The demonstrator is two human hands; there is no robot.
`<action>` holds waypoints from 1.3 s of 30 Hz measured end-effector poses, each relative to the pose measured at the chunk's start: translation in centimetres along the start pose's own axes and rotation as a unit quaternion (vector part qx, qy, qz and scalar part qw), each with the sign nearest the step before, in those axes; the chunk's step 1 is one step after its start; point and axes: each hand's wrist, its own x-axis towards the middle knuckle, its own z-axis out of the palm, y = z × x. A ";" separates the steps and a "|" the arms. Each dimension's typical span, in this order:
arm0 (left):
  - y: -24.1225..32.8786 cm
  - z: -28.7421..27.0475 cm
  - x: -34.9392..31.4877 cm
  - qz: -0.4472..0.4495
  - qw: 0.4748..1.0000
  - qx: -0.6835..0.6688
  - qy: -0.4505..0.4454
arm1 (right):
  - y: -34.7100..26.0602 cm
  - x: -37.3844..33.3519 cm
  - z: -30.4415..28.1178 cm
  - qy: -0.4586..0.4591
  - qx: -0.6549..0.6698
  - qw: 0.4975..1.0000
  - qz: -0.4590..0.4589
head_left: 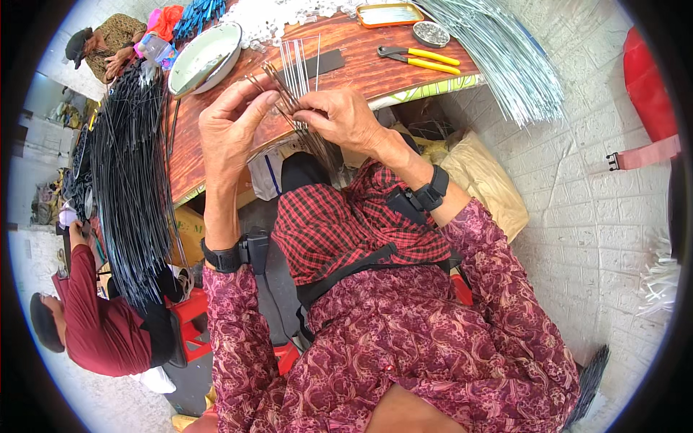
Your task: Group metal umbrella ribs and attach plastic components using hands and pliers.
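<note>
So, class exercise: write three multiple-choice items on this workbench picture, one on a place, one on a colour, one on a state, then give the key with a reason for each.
1. Where do the pliers lie?
A. on the wooden table
B. on the floor
C. in the white bowl

2. What colour are the pliers' handles?
A. red
B. yellow
C. green

3. How is the bundle of thin metal rods held?
A. lying loose on the table
B. in one hand only
C. between both hands

Key: 1 A, they rest on the tabletop beside a round tin. 2 B, both handles are yellow. 3 C, the left hand and right hand both pinch the rods.
</note>
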 end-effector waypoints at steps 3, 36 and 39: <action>0.4 0.3 0.1 0.004 1.000 -0.002 -0.012 | 0.0 0.1 0.1 -0.006 0.003 1.000 0.005; 0.7 0.2 0.0 0.034 0.994 0.107 0.009 | -0.3 -0.4 0.4 0.025 -0.015 0.999 0.031; 0.6 0.0 -0.1 0.020 0.993 0.111 0.030 | -0.3 -0.6 0.0 0.062 0.021 0.996 0.061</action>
